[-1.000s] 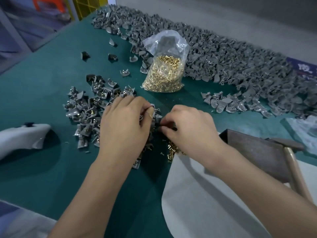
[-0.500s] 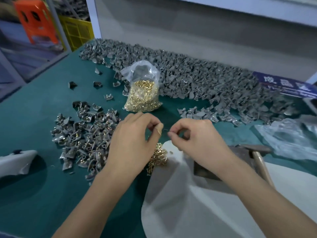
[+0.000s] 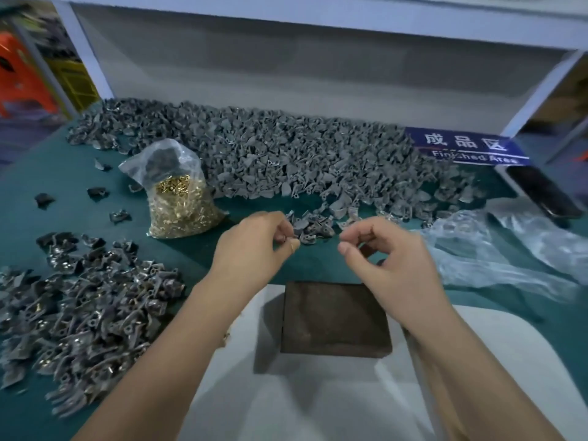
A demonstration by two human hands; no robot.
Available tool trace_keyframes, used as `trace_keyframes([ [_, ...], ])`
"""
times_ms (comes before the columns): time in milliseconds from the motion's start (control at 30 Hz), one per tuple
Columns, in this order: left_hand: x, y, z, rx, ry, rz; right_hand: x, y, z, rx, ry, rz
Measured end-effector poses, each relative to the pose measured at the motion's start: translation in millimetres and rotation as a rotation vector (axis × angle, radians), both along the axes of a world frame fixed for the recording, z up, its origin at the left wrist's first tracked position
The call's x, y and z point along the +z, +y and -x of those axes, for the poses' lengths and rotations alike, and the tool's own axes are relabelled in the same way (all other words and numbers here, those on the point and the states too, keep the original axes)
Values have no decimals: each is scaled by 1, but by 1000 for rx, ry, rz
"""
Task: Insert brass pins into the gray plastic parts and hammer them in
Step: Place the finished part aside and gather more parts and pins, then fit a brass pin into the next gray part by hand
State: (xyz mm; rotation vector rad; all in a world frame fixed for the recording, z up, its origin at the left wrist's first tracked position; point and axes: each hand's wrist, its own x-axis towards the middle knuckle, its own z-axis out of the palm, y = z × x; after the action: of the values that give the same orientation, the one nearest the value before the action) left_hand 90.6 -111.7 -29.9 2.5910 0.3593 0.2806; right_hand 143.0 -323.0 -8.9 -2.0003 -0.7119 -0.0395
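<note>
Above the dark block (image 3: 335,319), both hands (image 3: 254,243) (image 3: 386,249) apart, fingers curled.

Matt teal cloth table cover (image 3: 79,186). Beside the clear glossy plastic bag (image 3: 178,189) of shiny brass pins (image 3: 181,211): matt gray plastic parts (image 3: 286,154), heaped behind. In front of bag, dark matt block (image 3: 334,319) (dull, worn-looking face) on smooth white sheet (image 3: 318,393).

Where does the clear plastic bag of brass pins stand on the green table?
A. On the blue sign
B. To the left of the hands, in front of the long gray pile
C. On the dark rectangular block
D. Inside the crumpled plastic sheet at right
B: the clear plastic bag of brass pins stands upright on the green table, left of both hands, before the long pile of gray plastic parts.
</note>
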Motion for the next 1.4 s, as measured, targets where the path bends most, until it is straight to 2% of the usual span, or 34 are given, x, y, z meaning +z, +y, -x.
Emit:
trace_keyframes([
  [167, -16, -4, -13, 40, 38, -120, -11, -13, 5, 10, 22, -38],
  [400, -13, -4, -9, 83, -5, -149, -13, -17, 10, 7, 68, -81],
  [467, -7, -6, -1, 48, -79, 0, -10, -17, 12, -2, 80, -107],
  [567, 5, -14, 21, -142, -199, 399, -5, -18, 15, -11, 87, -146],
  [600, 8, -18, 30, -216, -203, 428, -4, -19, 16, -4, 106, -166],
  [700, 6, -26, 50, -361, -159, 344, -3, -27, 20, 47, 178, -209],
  [833, -2, -33, 58, -403, -74, 256, -10, -37, 26, 96, 257, -233],
  [1200, -7, -28, 65, -386, -170, 226, -17, -38, 28, 92, 112, -113],
  [1400, -8, -36, 68, -294, -182, 94, -18, -34, 29, 84, 44, -38],
])
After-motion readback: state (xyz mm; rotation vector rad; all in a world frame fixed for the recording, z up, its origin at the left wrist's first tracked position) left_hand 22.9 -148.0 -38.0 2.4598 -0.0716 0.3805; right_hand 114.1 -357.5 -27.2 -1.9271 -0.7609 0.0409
